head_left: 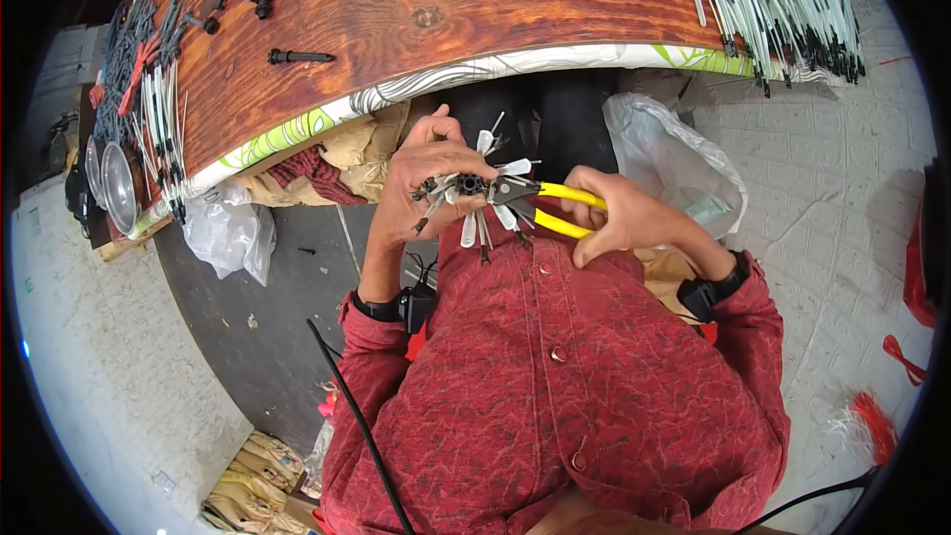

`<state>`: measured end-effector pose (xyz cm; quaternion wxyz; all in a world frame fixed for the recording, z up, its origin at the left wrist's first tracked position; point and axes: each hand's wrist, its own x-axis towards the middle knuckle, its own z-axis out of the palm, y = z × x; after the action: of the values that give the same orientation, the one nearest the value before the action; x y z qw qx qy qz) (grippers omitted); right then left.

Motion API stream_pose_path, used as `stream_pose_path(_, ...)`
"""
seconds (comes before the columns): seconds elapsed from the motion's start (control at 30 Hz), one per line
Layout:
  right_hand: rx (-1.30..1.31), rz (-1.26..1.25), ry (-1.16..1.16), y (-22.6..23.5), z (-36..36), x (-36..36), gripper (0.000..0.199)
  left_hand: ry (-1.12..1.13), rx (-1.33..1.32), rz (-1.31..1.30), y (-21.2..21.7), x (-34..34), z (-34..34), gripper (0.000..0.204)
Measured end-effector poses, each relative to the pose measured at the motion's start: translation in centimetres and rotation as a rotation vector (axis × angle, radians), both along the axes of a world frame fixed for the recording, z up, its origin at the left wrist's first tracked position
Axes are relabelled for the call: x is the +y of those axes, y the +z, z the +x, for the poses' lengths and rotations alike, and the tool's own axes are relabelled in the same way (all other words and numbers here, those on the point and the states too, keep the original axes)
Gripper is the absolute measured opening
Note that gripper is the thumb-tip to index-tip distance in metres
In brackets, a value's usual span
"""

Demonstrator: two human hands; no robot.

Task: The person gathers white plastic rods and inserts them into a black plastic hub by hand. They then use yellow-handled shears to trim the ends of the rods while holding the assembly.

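At frame centre, a light, springy tube cluster (pixel 474 185) is pinched by the left hand (pixel 421 183) at its stiff black hub; yellow-handled pliers (pixel 540 203) are squeezed by the right hand (pixel 624 223).

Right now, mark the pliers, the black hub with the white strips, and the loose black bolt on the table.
pliers (pixel 567 208), head view, on the yellow handles.
black hub (pixel 470 183), head view, on its centre.
black bolt (pixel 300 57), head view, on its shaft.

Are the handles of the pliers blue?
No, the pliers in the right hand have yellow handles, and their tip meets the black hub held by the left hand.
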<state>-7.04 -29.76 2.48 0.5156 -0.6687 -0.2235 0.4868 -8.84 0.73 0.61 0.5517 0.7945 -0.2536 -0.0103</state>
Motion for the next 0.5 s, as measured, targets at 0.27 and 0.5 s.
stream_pose_path(0.27,0.064,0.031,-0.238,0.6,-0.3,-0.7,0.036,0.053,0.006,-0.009,0.4,-0.8,-0.1,0.033)
stream_pose_path(0.5,0.812,0.047,-0.018,-1.1,0.1,-1.1,0.040,-0.035,0.027,0.002,0.3,-0.4,-0.3,0.041)
